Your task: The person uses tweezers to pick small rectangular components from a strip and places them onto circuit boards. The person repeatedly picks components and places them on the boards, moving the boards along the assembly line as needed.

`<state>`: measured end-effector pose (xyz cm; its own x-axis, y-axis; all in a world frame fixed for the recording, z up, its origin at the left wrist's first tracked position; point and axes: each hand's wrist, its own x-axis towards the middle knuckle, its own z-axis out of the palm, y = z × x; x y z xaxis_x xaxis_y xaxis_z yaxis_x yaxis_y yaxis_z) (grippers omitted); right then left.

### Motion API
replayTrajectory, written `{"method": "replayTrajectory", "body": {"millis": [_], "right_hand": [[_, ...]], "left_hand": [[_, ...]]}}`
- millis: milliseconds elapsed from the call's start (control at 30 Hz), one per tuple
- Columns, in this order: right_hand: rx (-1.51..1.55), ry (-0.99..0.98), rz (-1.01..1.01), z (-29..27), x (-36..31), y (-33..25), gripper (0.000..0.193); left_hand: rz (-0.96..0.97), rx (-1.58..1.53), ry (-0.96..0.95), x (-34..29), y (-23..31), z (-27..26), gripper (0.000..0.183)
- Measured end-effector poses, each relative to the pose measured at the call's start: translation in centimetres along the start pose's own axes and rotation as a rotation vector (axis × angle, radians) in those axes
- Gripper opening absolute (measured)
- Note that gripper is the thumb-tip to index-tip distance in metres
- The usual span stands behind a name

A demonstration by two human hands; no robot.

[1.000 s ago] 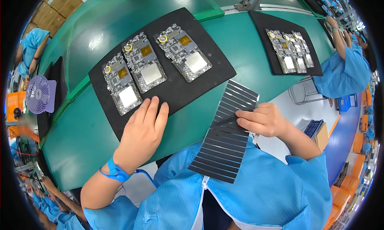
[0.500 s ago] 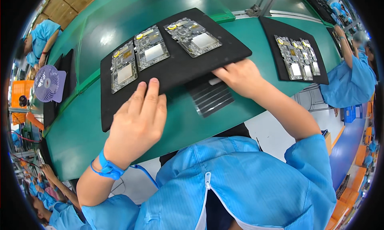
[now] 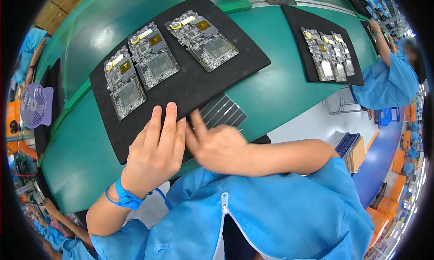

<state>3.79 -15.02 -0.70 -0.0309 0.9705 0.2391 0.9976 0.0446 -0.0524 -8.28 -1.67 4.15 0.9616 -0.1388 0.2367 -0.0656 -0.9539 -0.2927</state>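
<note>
A black mat (image 3: 194, 85) lies on the green table (image 3: 271, 92) and carries three circuit boards: a left board (image 3: 124, 85), a middle board (image 3: 153, 61) and a right board (image 3: 202, 36). My left hand (image 3: 156, 151) rests flat on the mat's near edge, fingers stretched out. My right hand (image 3: 217, 144) is blurred beside it, fingers spread, touching the mat's edge and holding nothing. A dark ribbed sheet (image 3: 224, 111) sticks out from under the mat, just beyond my right hand.
A second black mat (image 3: 312, 65) with several boards lies at the right, where another person in a blue coat (image 3: 389, 83) works. A small purple fan (image 3: 32, 104) stands at the left. Cardboard boxes (image 3: 58, 2) sit at the far left.
The ribbed sheet, held in my right hand beside the mat, has gone under the mat's near edge. My right hand has let go and pulled back toward my left hand.
</note>
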Motion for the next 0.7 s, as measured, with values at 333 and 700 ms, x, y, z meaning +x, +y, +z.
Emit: {"method": "replayTrajectory", "body": {"millis": [333, 700], "right_hand": [[0.228, 0.068, 0.072, -4.9, -5.5, 6.0, 0.037], [0.774, 0.235, 0.152, -4.2, -6.6, 5.2, 0.035]], "left_hand": [[-0.039, -0.035, 0.1, -1.1, 1.4, 2.3, 0.027], [-0.047, -0.576, -0.044, 0.1, 5.0, 1.3, 0.043]]}}
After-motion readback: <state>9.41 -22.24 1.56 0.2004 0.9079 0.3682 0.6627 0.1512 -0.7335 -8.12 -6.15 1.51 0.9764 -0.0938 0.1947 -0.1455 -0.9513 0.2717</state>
